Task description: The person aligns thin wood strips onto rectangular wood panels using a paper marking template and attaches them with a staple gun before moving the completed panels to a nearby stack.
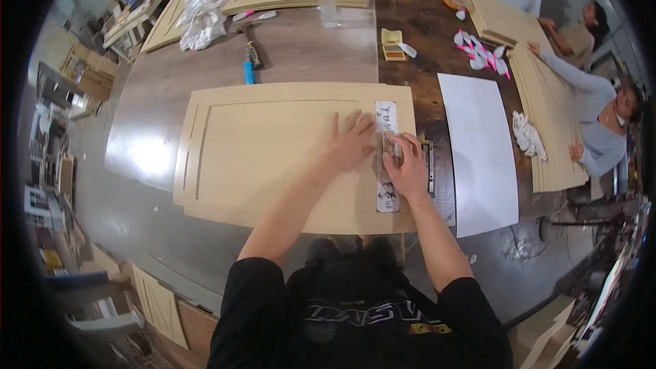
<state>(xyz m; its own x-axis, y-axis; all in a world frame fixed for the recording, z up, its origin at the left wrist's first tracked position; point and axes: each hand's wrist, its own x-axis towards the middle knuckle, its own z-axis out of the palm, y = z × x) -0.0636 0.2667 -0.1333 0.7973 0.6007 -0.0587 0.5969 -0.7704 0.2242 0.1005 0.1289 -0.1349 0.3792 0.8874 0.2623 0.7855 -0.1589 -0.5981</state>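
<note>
A pale yellow cabinet door panel with a recessed centre lies flat on the table before me. Along its right side runs a white strip with dark handwriting. My left hand rests on the panel just left of the strip, fingers spread. With bent fingers, my right hand grips a small brownish piece on the strip; its exact kind is not clear. A dark metal rail-like part shows beyond the panel's right edge.
Beyond the panel lie a hammer, a clear bottle, a white cloth and a small yellow box. A white board sits to the right, below several pink-and-white tools. Two people stand by stacked panels.
</note>
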